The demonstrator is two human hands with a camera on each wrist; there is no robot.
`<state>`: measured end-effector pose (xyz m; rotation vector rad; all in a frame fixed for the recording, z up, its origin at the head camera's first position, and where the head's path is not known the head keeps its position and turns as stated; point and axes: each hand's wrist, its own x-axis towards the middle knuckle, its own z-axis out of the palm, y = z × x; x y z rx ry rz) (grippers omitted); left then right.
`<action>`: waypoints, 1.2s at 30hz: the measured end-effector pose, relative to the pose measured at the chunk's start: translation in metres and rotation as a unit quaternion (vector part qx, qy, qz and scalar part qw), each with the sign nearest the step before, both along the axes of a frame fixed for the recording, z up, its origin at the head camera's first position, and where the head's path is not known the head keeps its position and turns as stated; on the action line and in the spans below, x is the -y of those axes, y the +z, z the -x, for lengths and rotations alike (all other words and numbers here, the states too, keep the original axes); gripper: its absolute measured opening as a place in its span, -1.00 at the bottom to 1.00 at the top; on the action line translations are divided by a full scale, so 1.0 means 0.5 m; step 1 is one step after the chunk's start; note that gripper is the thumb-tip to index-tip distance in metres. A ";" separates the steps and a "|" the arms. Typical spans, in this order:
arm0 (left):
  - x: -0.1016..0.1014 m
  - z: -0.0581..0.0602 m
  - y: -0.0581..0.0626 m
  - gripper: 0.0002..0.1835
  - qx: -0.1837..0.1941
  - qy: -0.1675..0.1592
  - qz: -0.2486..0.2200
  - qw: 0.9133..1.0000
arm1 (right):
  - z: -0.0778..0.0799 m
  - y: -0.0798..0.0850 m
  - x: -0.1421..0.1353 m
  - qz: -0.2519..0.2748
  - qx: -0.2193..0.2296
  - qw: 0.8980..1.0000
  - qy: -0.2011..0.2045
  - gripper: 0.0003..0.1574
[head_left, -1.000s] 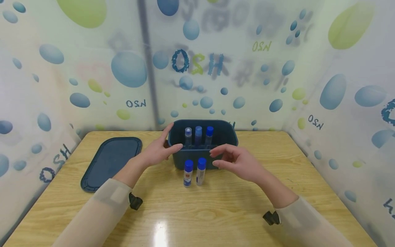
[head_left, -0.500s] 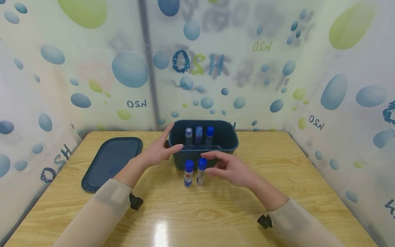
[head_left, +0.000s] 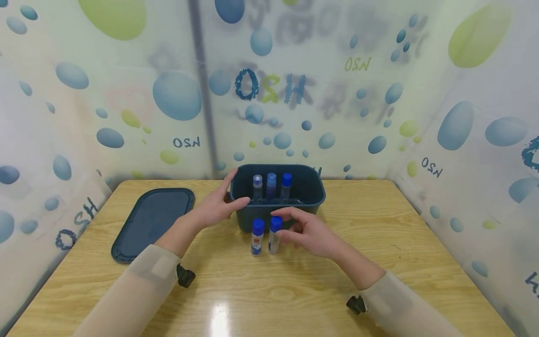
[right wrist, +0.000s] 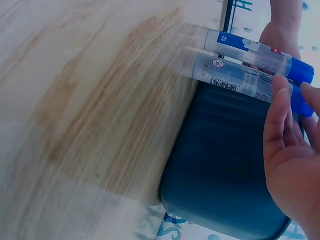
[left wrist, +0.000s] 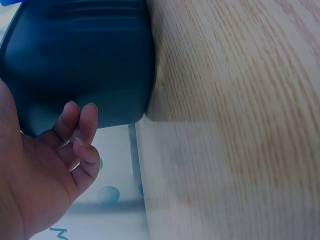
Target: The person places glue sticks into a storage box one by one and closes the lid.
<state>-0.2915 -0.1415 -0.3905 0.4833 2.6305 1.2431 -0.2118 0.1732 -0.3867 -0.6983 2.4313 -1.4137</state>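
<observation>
The right grip (head_left: 309, 234) has shifted slightly left and closed in on the right tube (head_left: 273, 244); the left grip (head_left: 212, 207) and the bin (head_left: 244, 221) sit as they were. Leftmost, the lid (head_left: 153, 224) lies flat on the counter (head_left: 316, 290), off the bin, which leaves its mouth open. The left grip is spread wide at the bin's left end, thumb over the front rim and forefinger along the side, likely to steady it. Inside, three tubes (head_left: 271, 187) stand in a row, seemingly kept upright by their close fit, though their bases are hidden. In front, the left tube (head_left: 257, 244) stands free, cap up, probably for easy reach. Beside it stands the right tube, between the right grip's thumb and forefinger at the cap; they are nearly together in a light pinch, how firm I cannot tell.
</observation>
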 end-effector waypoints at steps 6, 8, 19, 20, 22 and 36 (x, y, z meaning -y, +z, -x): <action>0.001 0.000 0.000 0.15 0.003 0.000 -0.002 1.000 | -0.001 -0.003 -0.001 0.002 -0.017 1.000 -0.010 -0.48; 0.001 0.000 0.001 0.15 0.003 -0.001 -0.001 1.000 | -0.001 -0.004 -0.002 0.001 -0.023 1.000 -0.012 -0.51; 0.002 0.002 0.001 0.15 -0.003 -0.001 0.004 1.000 | -0.013 0.000 -0.015 0.010 -0.035 0.999 -0.024 -0.56; 0.002 0.002 0.001 0.15 -0.003 -0.001 0.004 1.000 | -0.016 0.003 -0.018 0.011 -0.038 0.999 -0.024 -0.56; 0.002 0.002 0.001 0.15 -0.002 -0.001 0.003 1.000 | -0.021 0.010 -0.022 0.014 -0.046 0.999 -0.025 -0.56; 0.002 -0.002 0.003 0.14 -0.004 -0.002 0.000 1.000 | -0.063 0.093 -0.053 0.038 -0.137 0.990 -0.023 -0.56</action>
